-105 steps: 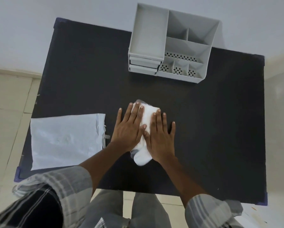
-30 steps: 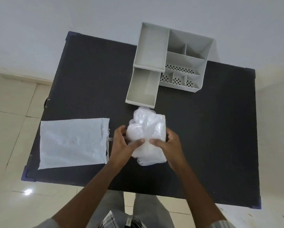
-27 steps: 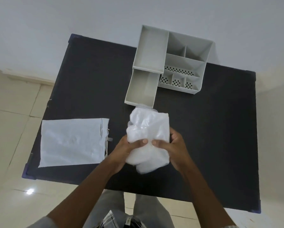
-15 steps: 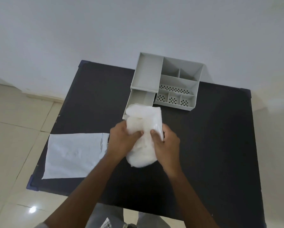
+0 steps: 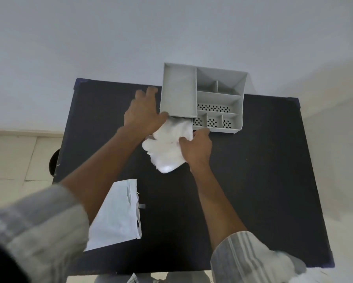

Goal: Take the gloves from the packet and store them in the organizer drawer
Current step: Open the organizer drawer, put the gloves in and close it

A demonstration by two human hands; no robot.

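Note:
A white bundle of gloves (image 5: pixel 168 148) lies at the front of the grey organizer (image 5: pixel 218 99), over its pulled-out drawer, which the bundle and my hands hide. My right hand (image 5: pixel 196 149) grips the bundle's right side. My left hand (image 5: pixel 144 114) rests on the bundle's upper left with the thumb pressing it and the fingers spread beside the organizer's left wall. The flat white packet (image 5: pixel 117 215) lies on the black table (image 5: pixel 253 180) near the front left.
The organizer stands at the table's far edge against a pale wall, with a tray on top and several small compartments on its right. A round dark object (image 5: pixel 54 162) shows beside the table's left edge. Tiled floor lies to the left.
Both hands carried the glove bundle forward from mid-table to the organizer's open drawer. My left hand shifted from gripping the bundle to spreading out beside the organizer.

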